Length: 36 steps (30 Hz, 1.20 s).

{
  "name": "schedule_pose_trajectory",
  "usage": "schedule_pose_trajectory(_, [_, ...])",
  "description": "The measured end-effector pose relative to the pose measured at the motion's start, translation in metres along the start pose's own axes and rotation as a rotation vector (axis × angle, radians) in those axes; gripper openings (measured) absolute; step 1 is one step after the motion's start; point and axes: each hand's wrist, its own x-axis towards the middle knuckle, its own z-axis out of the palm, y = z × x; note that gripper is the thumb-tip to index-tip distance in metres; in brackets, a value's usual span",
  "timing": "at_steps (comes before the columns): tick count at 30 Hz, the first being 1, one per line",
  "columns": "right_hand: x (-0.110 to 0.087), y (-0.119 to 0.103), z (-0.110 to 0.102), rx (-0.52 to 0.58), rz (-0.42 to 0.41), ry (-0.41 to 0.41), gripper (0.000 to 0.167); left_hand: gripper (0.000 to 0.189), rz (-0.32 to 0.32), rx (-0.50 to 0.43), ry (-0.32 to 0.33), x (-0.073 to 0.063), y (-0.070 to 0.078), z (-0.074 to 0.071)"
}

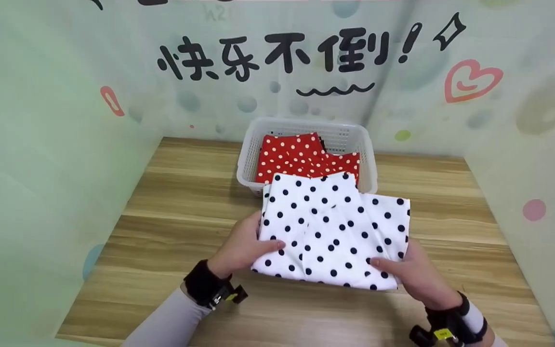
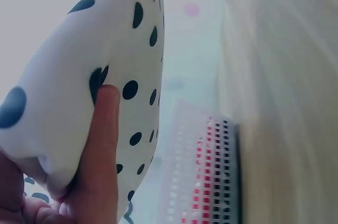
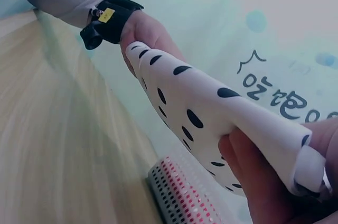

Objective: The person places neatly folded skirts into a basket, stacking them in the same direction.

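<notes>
A folded white garment with black polka dots [image 1: 328, 231] is held up over the table, in front of the basket. My left hand [image 1: 244, 243] grips its left side, thumb on the near face and fingers mostly hidden behind. On the right edge, my right hand [image 1: 424, 274] holds it the same way. The left wrist view has the left hand's fingers [image 2: 103, 139] pressed against the dotted cloth [image 2: 132, 65]. Fingers of the right hand [image 3: 253, 171] pinch the folded edge in the right wrist view. Behind lies a folded red garment with white dots [image 1: 294, 154] inside the white basket [image 1: 371, 166].
The perforated plastic basket stands at the back of the wooden table [image 1: 171, 193], near the back wall. Printed pale cloth walls [image 1: 210, 106] enclose the table at the back and both sides. Each wrist wears a black strap with a small camera [image 1: 207, 284].
</notes>
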Motion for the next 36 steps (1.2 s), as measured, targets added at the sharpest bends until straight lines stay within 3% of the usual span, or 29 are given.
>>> schedule_pose_trajectory(8, [0.041,-0.047,-0.011,-0.129,-0.013,0.052,0.066,0.062,0.079,0.069,0.071,0.031,0.035,-0.024])
schedule_pose_trajectory(12, [0.063,-0.062,-0.017,-0.047,-0.059,0.093,0.053,0.058,0.112,0.062,0.097,0.051,0.05,-0.033])
schedule_pose_trajectory(15, [0.081,-0.065,-0.017,0.019,-0.088,0.136,0.045,0.057,0.113,0.04,0.118,0.067,0.054,-0.04])
schedule_pose_trajectory(22, [0.139,-0.055,-0.019,0.057,-0.092,0.266,0.057,0.053,0.012,-0.002,0.161,0.116,0.042,-0.052])
schedule_pose_trajectory(27, [0.172,-0.041,-0.017,0.096,-0.018,0.342,0.06,0.045,-0.011,-0.095,0.193,0.151,0.024,-0.058])
schedule_pose_trajectory(30, [0.187,-0.034,-0.012,0.068,0.027,0.4,0.061,0.043,-0.006,-0.121,0.229,0.162,0.015,-0.058])
schedule_pose_trajectory(36, [0.208,-0.026,-0.003,-0.02,0.04,0.461,0.061,0.04,-0.024,-0.069,0.293,0.175,0.004,-0.058])
